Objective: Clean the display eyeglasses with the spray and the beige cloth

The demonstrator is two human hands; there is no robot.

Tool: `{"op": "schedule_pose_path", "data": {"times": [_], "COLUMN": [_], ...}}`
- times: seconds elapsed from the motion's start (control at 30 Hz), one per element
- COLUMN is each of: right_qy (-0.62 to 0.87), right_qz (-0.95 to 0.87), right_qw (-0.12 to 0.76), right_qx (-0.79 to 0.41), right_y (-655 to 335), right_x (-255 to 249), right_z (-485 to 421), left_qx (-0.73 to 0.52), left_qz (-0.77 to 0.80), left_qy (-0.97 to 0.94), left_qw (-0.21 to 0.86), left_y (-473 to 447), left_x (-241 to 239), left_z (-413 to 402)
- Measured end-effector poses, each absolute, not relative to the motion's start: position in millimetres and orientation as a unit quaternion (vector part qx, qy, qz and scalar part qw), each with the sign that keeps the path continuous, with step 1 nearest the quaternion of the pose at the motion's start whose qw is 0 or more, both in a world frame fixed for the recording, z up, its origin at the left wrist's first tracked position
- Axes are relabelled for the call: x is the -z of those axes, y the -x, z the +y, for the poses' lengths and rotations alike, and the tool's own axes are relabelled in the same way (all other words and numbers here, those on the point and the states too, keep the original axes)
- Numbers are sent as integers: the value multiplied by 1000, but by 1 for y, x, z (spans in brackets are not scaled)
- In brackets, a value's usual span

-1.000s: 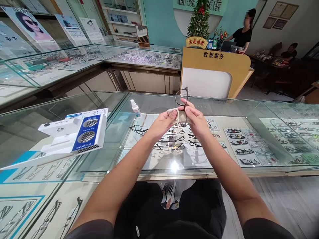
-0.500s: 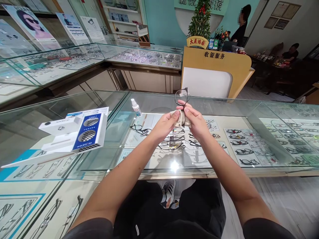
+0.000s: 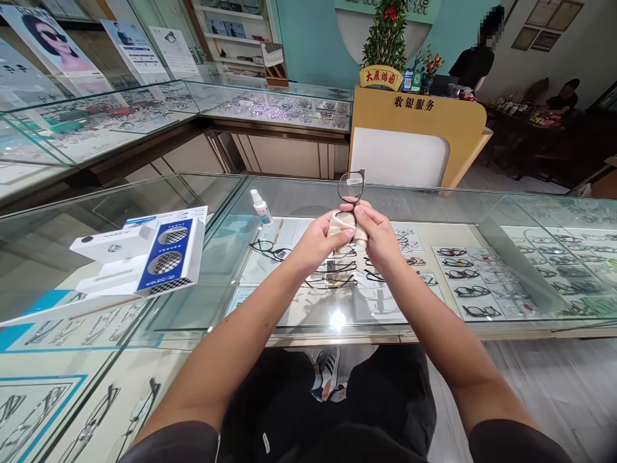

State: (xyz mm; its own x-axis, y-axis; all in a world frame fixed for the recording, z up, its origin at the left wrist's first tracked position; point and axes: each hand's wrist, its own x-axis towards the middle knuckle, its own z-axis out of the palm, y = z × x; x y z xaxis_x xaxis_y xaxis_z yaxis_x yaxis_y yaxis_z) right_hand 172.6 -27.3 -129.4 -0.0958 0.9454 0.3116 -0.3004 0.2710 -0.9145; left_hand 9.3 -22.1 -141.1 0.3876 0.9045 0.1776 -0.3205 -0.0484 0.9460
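Above the glass display counter (image 3: 434, 212) I hold a pair of dark-framed glasses (image 3: 350, 186) upright, one lens sticking up over my fingers. My left hand (image 3: 322, 239) pinches a small beige cloth (image 3: 341, 224) against the lower part of the glasses. My right hand (image 3: 375, 233) is closed on the frame just beside it, fingertips touching the left hand's. The lower lens is hidden by cloth and fingers.
A small white spray bottle (image 3: 261, 208) stands on the counter left of my hands. A blue-and-white box display (image 3: 159, 257) sits further left. Rows of glasses lie under the glass. A yellow cashier desk (image 3: 414, 128) stands behind, with a person in black (image 3: 475, 64) at it.
My left hand has shifted the cloth slightly up and over the lens. The person behind the desk has moved a little to the right.
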Motion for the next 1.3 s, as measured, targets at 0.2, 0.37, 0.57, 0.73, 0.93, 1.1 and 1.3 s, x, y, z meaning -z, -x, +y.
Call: {"op": "schedule_pose_path", "data": {"times": [0.2,0.37,0.57,0.73,0.93,1.1,1.3], "right_qy": [311,321,300,318,327,303,320], "right_qz": [-485,-510,-561,-549,-530,-551,-560], "right_qw": [614,604,599,613,607,600,571], "right_qx": [-539,-521,-487,-470,-494,-495,-508], "right_y": [-169,-167,-165,-170,-169,-169,-183], "right_x": [129,132,132,130,129,130,120], "right_z": [-28,-32,-34,-32,-34,-31,-30], "left_qx": [-476,-491,-546,-471,-452,-542,-447], "left_qz": [250,276,263,238,260,268,231], "left_qy": [-578,-571,-548,-584,-618,-552,-608], "left_qw": [614,598,577,617,588,574,614], "left_y": [-5,-9,-18,0,7,-12,8], "left_x": [142,137,138,126,121,131,117], "left_z": [-21,-23,-23,-20,-22,-22,-23]}}
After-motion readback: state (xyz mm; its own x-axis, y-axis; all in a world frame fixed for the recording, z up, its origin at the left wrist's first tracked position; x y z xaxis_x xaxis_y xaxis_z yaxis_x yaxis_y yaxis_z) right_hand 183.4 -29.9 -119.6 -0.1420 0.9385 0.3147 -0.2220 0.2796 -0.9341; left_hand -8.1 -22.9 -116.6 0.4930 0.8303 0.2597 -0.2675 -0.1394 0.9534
